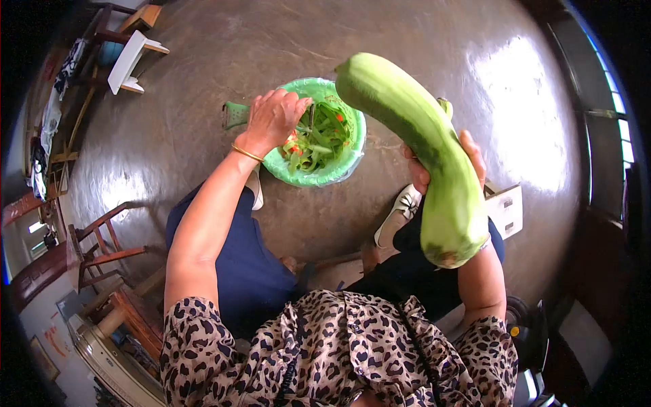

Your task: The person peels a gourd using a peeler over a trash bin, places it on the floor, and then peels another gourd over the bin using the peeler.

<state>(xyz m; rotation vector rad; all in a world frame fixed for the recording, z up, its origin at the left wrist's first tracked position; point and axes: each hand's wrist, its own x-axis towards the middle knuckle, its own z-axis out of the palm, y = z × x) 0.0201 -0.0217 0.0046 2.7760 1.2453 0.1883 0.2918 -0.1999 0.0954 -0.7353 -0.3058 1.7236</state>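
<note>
My right hand (473,157) is wrapped around a long, pale green gourd (434,152), which is raised at a slant with its thick end toward me. Over the left rim of a green bin (356,152) is my left hand (277,117), its fingers curled closed. A thin, dark, metallic piece shows beside those fingertips, too small to identify. Inside the bin lie green peel strips (319,146) with some orange-red bits. The gourd's narrow upper end hangs above the bin's right side, and its underside is hidden.
A green flat piece (235,115) sticks out left of the bin. My shoes (400,214) rest on the brown floor (298,217). A white stool (129,62) stands at the upper left, a wooden chair (102,244) at the left, and a white box-like object (505,211) at the right.
</note>
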